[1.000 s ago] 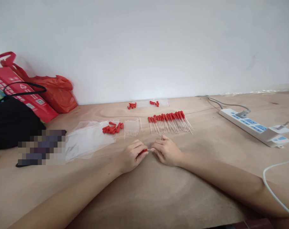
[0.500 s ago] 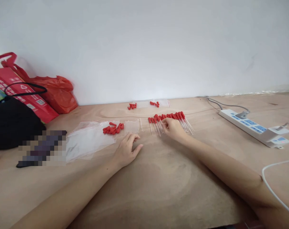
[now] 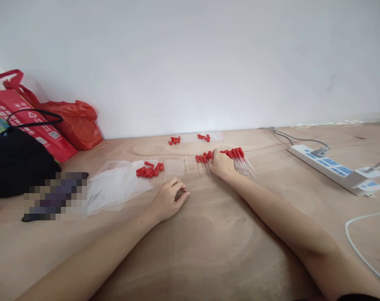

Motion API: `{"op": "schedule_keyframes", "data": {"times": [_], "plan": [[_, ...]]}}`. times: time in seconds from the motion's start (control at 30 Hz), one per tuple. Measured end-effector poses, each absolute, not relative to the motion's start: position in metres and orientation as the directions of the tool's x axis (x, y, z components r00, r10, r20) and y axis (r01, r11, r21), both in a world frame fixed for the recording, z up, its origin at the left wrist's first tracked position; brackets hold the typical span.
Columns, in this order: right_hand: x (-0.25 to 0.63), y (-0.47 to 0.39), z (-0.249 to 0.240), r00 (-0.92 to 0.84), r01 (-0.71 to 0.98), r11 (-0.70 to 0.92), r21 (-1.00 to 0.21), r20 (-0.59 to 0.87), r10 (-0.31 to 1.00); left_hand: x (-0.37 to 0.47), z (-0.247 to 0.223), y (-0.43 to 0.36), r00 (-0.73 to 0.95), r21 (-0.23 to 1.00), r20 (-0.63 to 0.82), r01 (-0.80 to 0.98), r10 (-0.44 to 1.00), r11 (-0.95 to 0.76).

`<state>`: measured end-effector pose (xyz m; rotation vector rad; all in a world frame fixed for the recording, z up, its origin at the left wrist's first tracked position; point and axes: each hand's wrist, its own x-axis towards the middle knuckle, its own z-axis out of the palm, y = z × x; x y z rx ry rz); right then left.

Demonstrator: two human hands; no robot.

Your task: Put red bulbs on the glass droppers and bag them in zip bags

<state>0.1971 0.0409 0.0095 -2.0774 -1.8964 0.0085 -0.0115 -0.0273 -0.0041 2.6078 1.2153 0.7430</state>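
A row of droppers [image 3: 238, 153] with red rubber bulbs and thin clear stems lies right of centre on the table. My right hand [image 3: 223, 165] is closed on a dropper [image 3: 210, 155] within this row, its fingers bent over the bulb end. Its palm hides the stems of several others. My left hand [image 3: 171, 198] rests on the wood, loosely curled, thumb apart from the fingers, with nothing in it. Just beyond it lie thin clear tubes [image 3: 174, 169] side by side, one tube [image 3: 186, 164] set a little apart. Loose red bulbs [image 3: 150, 170] form a pile to their left.
Clear plastic bags [image 3: 117, 188] lie flat at left, near a blurred dark object [image 3: 56, 196]. A black bag [image 3: 20, 163] and red bags [image 3: 75, 123] stand far left. More bulbs [image 3: 174, 140] are near the wall. A power strip [image 3: 329, 167] with cables lies right.
My right hand has shifted slightly left and forward along the dropper row, now further over the bulbs. My left hand has barely moved. The view has tilted very slightly.
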Motion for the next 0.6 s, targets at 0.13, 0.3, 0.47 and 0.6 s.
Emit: {"op": "schedule_keyframes", "data": {"times": [0.13, 0.3, 0.47, 0.6], "plan": [[0.175, 0.039, 0.016, 0.073, 0.974, -0.017, -0.226, 0.243, 0.967, -0.01, -0.002, -0.03, 0.544, 0.337, 0.376, 0.673, 0.75, -0.658], [0.14, 0.041, 0.018, 0.012, 0.971, 0.027, -0.236, 0.162, 0.987, -0.02, 0.002, -0.024, 0.395, 0.155, 0.512, 0.831, 0.763, -0.534], [0.123, 0.051, 0.015, 0.013, 0.97, 0.014, -0.244, 0.108, 0.994, -0.046, 0.006, -0.001, 0.172, 0.027, 0.642, 0.969, 0.747, -0.247], [0.118, 0.057, 0.011, -0.001, 0.971, 0.024, -0.237, 0.097, 0.995, -0.059, 0.006, 0.012, 0.152, -0.072, 0.608, 0.988, 0.78, -0.136]]}}
